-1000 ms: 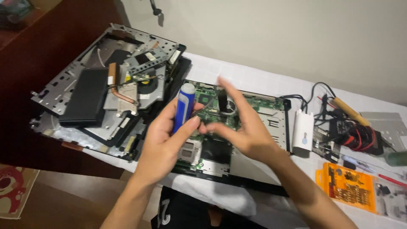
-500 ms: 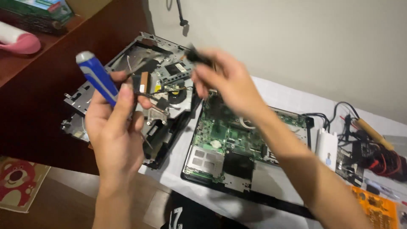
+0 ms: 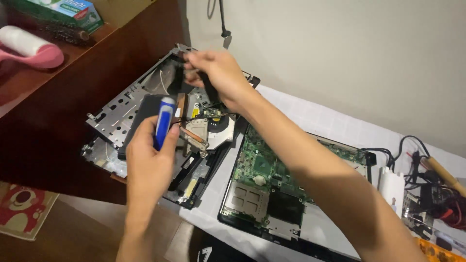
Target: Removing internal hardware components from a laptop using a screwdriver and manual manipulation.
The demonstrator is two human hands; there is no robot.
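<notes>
A slim black part (image 3: 209, 87), its long axis running down and slightly right, hangs pinched in the right hand (image 3: 216, 73) above a stack of stripped laptop panels (image 3: 121, 106) holding a fan and copper pipe (image 3: 194, 136). The left hand (image 3: 148, 160), nearer the camera, is closed around a blue-handled screwdriver (image 3: 164, 121) pointing up. A green circuit board (image 3: 272, 170) sits in its open laptop base (image 3: 242, 225) to the right on the white table (image 3: 310, 116).
</notes>
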